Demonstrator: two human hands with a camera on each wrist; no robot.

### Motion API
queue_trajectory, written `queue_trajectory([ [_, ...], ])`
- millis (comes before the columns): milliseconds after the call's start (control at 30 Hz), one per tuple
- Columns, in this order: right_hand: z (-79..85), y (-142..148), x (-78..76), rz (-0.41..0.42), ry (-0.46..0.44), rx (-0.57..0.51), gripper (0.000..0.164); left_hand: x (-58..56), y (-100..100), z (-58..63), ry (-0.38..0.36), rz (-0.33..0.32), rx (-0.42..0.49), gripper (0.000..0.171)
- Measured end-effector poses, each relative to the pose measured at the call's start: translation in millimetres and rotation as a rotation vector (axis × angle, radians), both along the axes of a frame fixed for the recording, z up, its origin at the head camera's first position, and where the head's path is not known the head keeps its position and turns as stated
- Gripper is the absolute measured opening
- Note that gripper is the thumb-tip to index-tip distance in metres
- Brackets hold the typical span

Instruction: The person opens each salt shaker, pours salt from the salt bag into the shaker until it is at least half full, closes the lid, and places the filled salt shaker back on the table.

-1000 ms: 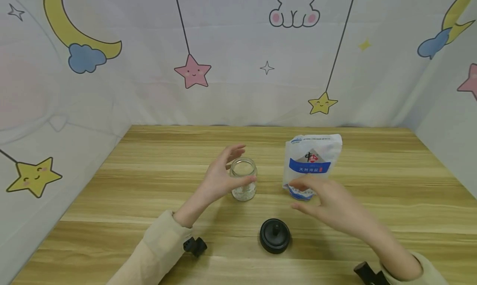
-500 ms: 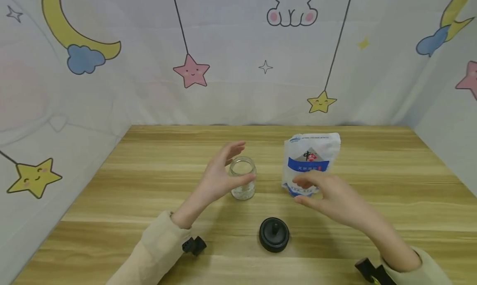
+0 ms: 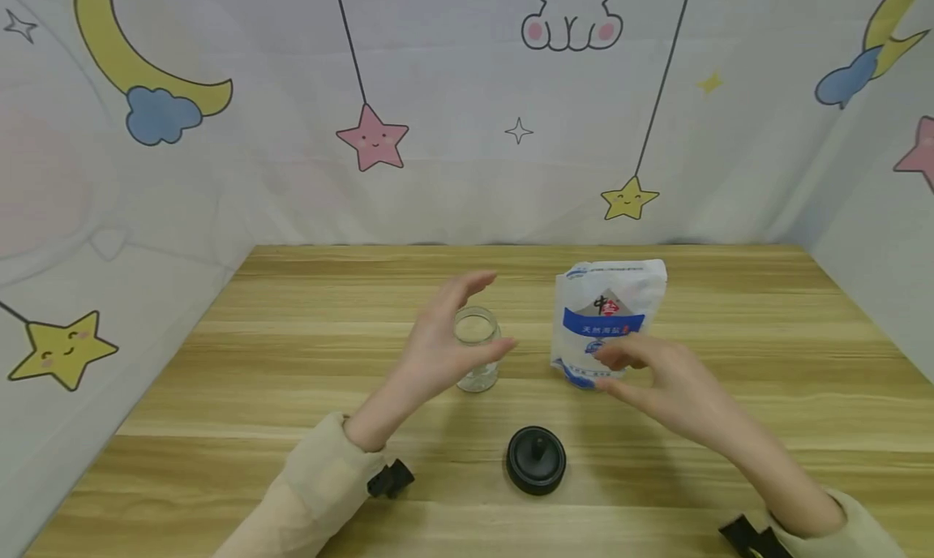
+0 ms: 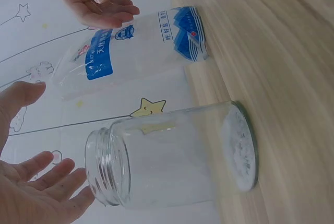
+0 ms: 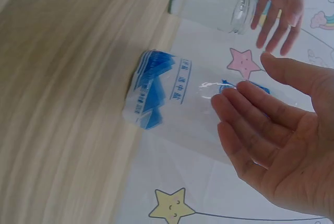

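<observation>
A clear glass jar (image 3: 477, 378) stands upright and uncapped on the table. In the left wrist view a thin white layer lies at the bottom of the jar (image 4: 172, 156). My left hand (image 3: 438, 341) hovers by the jar's mouth, thumb and fingers spread apart, gripping nothing. To the right, a white and blue pouch (image 3: 602, 298) of sea salt stands upright. My right hand (image 3: 674, 384) is in front of the pouch's lower right part with fingers loosely bent; the right wrist view shows its palm empty. A round black lid (image 3: 536, 461) with a knob lies nearer me.
The wooden table (image 3: 328, 298) ends at a pale cloth backdrop (image 3: 452, 193) printed with stars and moons, which also hangs at both sides. A small black device (image 3: 390, 478) sits at the left sleeve, another black device (image 3: 751, 535) at the right one.
My left hand has shifted slightly right and up beside the jar. My right hand has drifted rightward across the pouch. Jar, pouch and lid stay in place.
</observation>
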State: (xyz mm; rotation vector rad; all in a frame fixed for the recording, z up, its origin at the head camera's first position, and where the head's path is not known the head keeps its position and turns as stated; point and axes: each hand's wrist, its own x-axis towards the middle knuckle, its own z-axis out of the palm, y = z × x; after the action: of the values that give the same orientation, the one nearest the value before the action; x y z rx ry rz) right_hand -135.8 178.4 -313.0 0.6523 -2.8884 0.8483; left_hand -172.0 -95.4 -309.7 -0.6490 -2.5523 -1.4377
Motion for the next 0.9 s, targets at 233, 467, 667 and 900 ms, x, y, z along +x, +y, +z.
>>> queue_trajectory([
  [233, -8.7, 8, -0.3, -0.038, 0.033, -0.003, 0.02, 2.7, 11, 4.6, 0.019, 0.009, -0.002, 0.07],
  [467, -13.8, 13, -2.0, -0.085, 0.049, -0.012, 0.01, 3.2, 17, 7.5, 0.028, 0.026, 0.008, 0.069],
  [667, -17.5, 17, -3.4, -0.126, 0.047, -0.037, 0.011, 4.8, 22, 8.6, 0.031, 0.016, 0.021, 0.069],
  [900, -21.3, 23, -6.5, -0.2, 0.024, -0.034, 0.019, 5.7, 28, 9.3, 0.037, -0.003, 0.036, 0.068],
])
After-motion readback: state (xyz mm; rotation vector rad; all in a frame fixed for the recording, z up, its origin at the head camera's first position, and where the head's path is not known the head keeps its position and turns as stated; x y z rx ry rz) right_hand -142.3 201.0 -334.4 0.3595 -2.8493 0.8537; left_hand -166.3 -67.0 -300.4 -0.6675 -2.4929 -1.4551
